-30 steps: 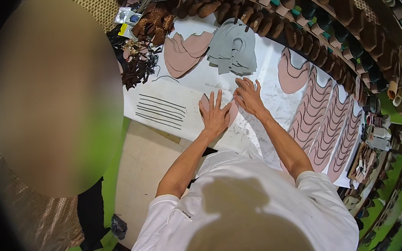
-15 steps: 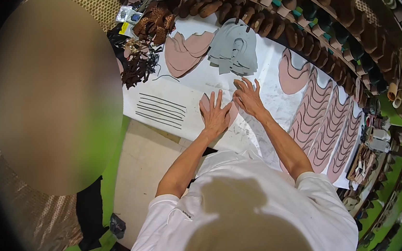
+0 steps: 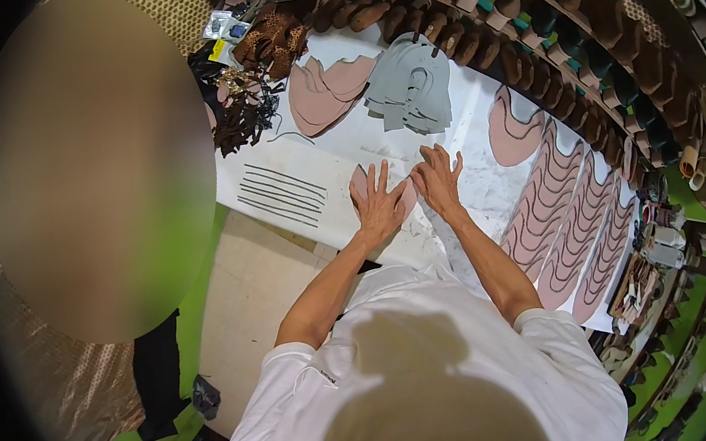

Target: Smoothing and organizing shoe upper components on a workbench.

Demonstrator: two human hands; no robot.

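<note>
Fingers (image 3: 382,177) of the left hand (image 3: 380,209) lie spread upon a pink shoe piece (image 3: 410,197) near the table's front edge; the right hand (image 3: 439,180) bends its fingers beside it, whether gripping I cannot tell. Toward the far edge lie grey cut pieces (image 3: 387,90).

Smooth, matt pink piece (image 3: 409,199), shirt (image 3: 511,358) — matt cloth

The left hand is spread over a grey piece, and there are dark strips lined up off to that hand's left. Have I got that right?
Not quite: the piece under the left hand is pink, not grey, as the head view shows. The dark strips are indeed lined up to that hand's left.
</note>
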